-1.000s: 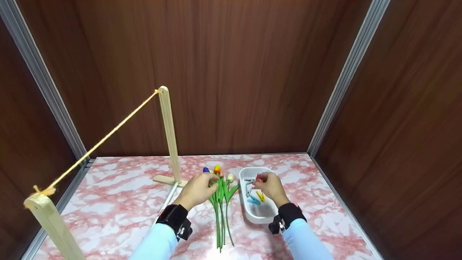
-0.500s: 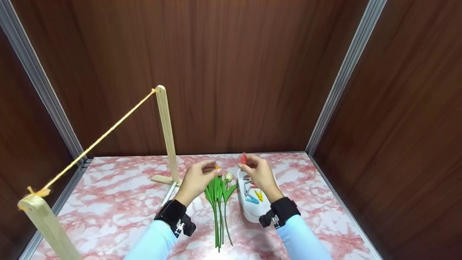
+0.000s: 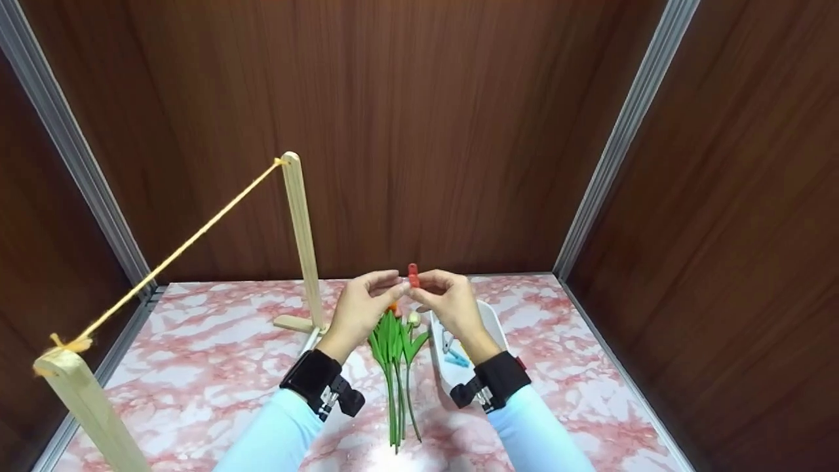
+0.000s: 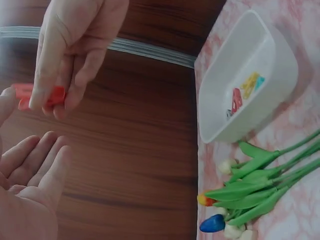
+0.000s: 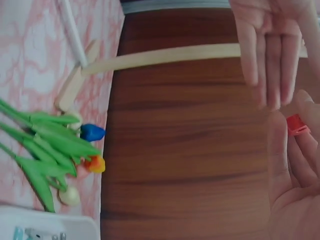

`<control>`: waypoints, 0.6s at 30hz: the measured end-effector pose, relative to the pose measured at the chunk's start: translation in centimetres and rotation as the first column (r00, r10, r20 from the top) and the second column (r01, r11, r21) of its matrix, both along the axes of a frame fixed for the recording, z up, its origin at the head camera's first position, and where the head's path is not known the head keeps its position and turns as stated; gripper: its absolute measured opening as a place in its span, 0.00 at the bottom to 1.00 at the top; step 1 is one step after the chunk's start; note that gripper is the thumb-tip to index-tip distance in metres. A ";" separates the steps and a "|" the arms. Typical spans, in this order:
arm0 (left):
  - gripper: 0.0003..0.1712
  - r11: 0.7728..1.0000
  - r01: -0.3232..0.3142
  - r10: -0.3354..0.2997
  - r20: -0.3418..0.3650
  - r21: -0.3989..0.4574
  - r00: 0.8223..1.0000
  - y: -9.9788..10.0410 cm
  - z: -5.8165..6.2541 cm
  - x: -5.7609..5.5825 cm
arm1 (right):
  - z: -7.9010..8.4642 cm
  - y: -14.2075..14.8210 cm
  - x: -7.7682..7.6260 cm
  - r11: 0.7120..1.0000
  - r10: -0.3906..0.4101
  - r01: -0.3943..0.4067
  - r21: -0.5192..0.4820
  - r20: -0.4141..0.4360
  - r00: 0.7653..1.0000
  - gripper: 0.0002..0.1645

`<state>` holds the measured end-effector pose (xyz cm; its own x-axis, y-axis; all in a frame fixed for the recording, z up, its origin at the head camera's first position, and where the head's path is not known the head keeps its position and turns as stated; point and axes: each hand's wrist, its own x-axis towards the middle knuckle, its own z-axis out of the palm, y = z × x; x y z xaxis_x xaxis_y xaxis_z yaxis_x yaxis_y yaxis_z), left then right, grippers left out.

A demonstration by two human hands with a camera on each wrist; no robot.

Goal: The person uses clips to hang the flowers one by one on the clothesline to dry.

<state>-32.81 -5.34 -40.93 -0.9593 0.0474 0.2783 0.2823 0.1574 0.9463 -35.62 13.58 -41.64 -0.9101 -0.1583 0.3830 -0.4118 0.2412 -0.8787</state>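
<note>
My right hand (image 3: 453, 305) pinches a red clothespin (image 3: 413, 274) between thumb and fingers, above the table in front of me. My left hand (image 3: 359, 314) is raised beside it, fingers extended and apart from the other hand's palm. In the left wrist view the left thumb (image 4: 6, 102) lies at one end of the clothespin; whether it presses there I cannot tell. Below the hands lies a bunch of artificial tulips (image 3: 396, 344) with green leaves and blue, orange and white heads. A white plastic tub (image 4: 280, 75) beside them holds red, yellow and blue clothespins, partly hidden by my right arm.
On the left a wooden post (image 3: 301, 242) rises at the back and another post (image 3: 88, 406) stands at the front. A yellow string (image 3: 190, 242) runs between their tops. Brown wood-grain panels (image 3: 419, 131) enclose the pink marbled table (image 3: 210, 341).
The right hand has lifted the red clothespin out of the tub and carried it up and left. My left hand has risen slightly from over the tulips to meet it.
</note>
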 end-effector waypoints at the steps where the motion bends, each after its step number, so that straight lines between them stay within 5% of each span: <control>1: 0.25 1.000 0.006 -0.006 0.003 0.019 1.000 0.1 0.1 0.0 | 0.0 -0.2 0.1 1.000 0.005 -0.005 0.002 0.003 1.000 0.11; 8: 0.20 0.993 0.044 -0.046 0.021 0.112 0.999 0.5 0.6 0.3 | 0.0 -1.1 0.5 0.998 0.050 -0.049 -0.034 0.043 0.998 0.09; 18: 0.18 0.966 -0.035 0.024 0.046 0.257 0.999 0.3 0.8 0.1 | -0.3 -1.3 0.6 0.984 0.127 -0.112 -0.140 0.102 0.987 0.12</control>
<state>-32.71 -5.02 -40.17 -0.9704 -0.0490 0.2364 0.2399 -0.0857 0.9670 -35.01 12.25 -41.93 -0.9254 -0.2224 0.3069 -0.3298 0.0735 -0.9412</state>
